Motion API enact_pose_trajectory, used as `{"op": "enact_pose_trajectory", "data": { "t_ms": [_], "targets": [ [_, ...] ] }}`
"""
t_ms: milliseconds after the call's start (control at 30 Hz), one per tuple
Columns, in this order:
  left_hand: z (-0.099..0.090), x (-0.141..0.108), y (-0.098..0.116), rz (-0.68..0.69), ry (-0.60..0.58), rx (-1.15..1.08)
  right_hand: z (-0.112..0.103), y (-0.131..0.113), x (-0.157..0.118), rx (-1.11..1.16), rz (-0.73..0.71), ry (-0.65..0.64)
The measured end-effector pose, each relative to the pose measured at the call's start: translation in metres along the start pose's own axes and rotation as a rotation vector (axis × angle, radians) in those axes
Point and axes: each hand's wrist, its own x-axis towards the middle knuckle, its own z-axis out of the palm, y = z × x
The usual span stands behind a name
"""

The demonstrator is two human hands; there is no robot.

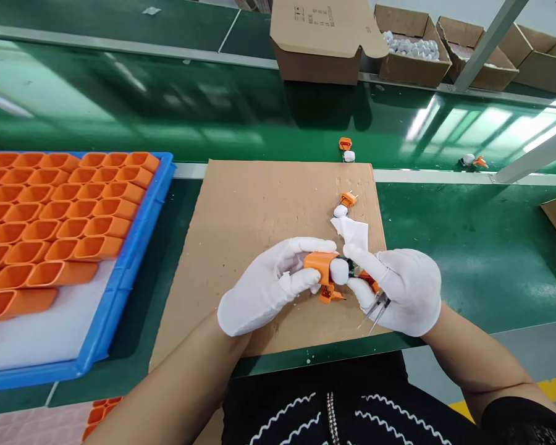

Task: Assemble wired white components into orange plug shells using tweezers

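Both hands wear white gloves. My left hand is closed on an orange housing above the cardboard sheet. My right hand pinches a small assembly with a white round part, a green board and an orange end, lined up at the housing's right opening. Metal tweezers stick out below the right hand's fingers. Just under the housing lies another orange plug piece. Beyond the hands are a white scrap and an orange-and-white assembly on the cardboard.
A blue tray full of orange housings stands at the left. More small assemblies lie at the back and back right. Cardboard boxes line the raised shelf; a slanted metal post rises at right.
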Motion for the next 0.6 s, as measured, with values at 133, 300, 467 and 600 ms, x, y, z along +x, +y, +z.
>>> {"op": "enact_pose_trajectory", "data": {
  "t_ms": [133,300,467,600],
  "targets": [
    [0.003,0.001,-0.001,-0.007,0.0,-0.036,-0.001,-0.002,0.002,-0.012,0.019,-0.02],
    [0.01,0.002,0.001,-0.076,0.009,-0.121,-0.002,-0.007,0.003,-0.034,0.047,-0.094],
    [0.018,0.002,0.0,-0.136,0.095,-0.162,-0.003,-0.019,0.001,-0.164,0.1,-0.162],
    [0.027,0.003,0.0,-0.19,0.214,-0.139,-0.003,-0.028,0.001,-0.298,0.147,-0.252]
  ]
}}
